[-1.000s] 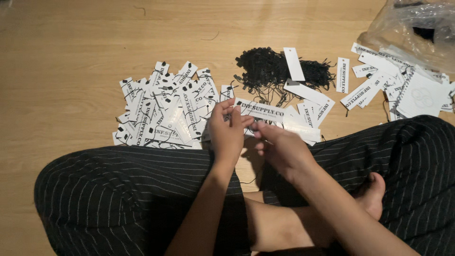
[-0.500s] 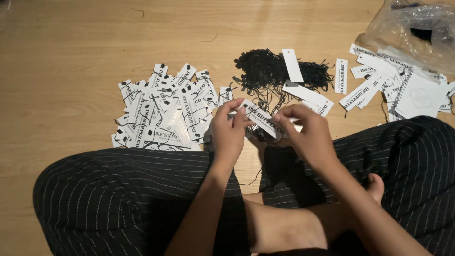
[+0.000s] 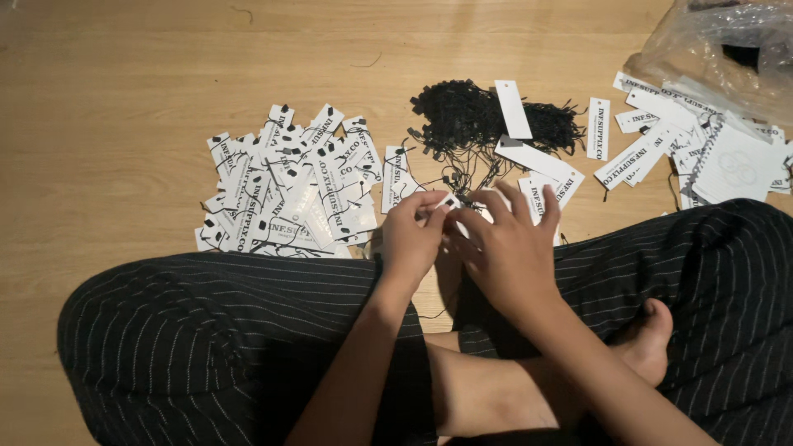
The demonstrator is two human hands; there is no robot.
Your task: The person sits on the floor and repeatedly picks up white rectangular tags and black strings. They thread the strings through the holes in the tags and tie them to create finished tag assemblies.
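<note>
While the left hand [image 3: 410,235] and right hand [image 3: 505,248] pinch one small white paper tag [image 3: 447,202] above the wooden floor [image 3: 107,124], threading seems underway, needing a cord from the tangled black string pile [image 3: 467,120] beyond.

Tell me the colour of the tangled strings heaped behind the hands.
Black: the string heap lies on the wooden floor, clearest in the head view.

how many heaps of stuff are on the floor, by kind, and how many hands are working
Heaps of white paper tags: 3, strung tags at left, loose tags by the strings, more tags at right
Bundles of black strings: 1
Clear plastic bags: 1
Hands: 2, left hand, right hand
Total: 7
</note>
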